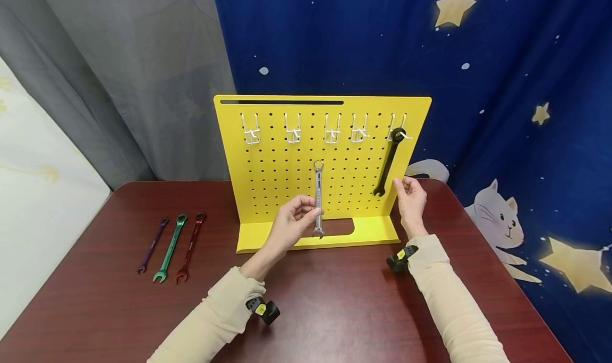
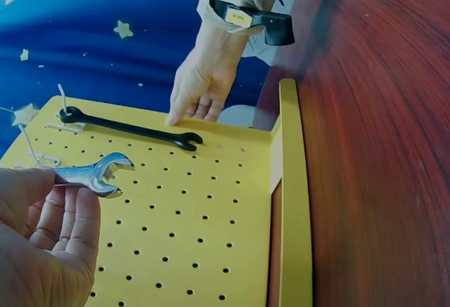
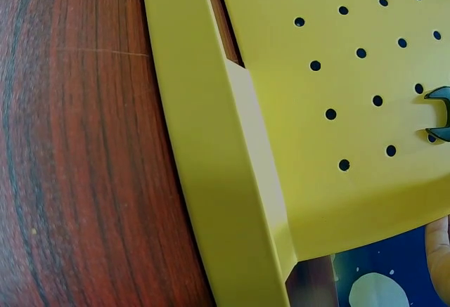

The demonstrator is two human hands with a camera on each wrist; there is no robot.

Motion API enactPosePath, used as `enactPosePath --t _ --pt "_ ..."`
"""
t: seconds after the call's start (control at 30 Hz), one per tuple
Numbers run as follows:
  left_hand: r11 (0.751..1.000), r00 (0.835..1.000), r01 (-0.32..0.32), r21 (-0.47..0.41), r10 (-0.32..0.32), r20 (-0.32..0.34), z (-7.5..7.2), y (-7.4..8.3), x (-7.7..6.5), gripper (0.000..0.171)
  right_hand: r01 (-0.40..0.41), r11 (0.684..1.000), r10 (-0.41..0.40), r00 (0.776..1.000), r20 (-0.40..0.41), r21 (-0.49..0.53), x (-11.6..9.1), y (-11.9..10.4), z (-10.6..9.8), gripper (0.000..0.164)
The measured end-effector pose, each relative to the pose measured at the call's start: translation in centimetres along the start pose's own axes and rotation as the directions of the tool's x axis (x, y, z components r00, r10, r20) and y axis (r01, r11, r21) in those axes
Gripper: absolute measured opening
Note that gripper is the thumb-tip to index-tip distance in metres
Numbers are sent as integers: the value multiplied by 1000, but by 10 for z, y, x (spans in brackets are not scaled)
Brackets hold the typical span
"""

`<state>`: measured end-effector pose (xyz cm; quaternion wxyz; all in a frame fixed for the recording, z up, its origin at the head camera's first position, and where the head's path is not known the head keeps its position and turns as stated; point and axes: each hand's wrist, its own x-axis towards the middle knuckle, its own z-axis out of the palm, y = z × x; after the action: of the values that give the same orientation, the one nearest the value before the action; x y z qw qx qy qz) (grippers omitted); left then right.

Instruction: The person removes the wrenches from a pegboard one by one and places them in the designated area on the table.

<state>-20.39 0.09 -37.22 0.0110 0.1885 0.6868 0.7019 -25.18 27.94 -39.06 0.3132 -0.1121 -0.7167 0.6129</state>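
My left hand (image 1: 292, 220) pinches a silver combination wrench (image 1: 319, 193) between thumb and fingers, upright in front of the yellow pegboard (image 1: 287, 177). The ring end points up and the open jaw points down. In the left wrist view, the silver wrench (image 2: 95, 174) shows its open jaw past the fingertips. At the board's right edge is my right hand (image 1: 411, 198), thumb and fingers at that edge. A black wrench (image 1: 389, 163) hangs by its ring from the rightmost white hook (image 1: 404, 133), close to that hand. Most of the right hand is outside the right wrist view.
On the dark red table (image 1: 325, 304), a purple wrench (image 1: 153, 246), a green wrench (image 1: 170, 248) and a red wrench (image 1: 192, 246) lie at the left. Several white hooks (image 1: 293, 132) line the board's upper part. Curtains (image 1: 334, 39) hang behind.
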Motion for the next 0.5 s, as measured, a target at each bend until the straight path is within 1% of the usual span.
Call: enactPosePath --t 0.1,0.27,0.37,0.5 --pt "1000 1000 9 2 -9 -7 -4 -2 -3 16 8 1000 -8 1000 5 2 1 3 0 24" --pt "999 999 46 -20 -46 -9 -11 -4 -9 16 -2 1000 2 1000 -1 4 10 21 0 26" --pt "998 998 65 -19 -65 -14 -15 -5 -12 17 0 1000 0 1000 -14 -6 14 30 1 26" --pt "998 998 61 33 -60 -33 -21 -5 -16 17 21 1000 -22 999 -23 -10 15 33 1 24"
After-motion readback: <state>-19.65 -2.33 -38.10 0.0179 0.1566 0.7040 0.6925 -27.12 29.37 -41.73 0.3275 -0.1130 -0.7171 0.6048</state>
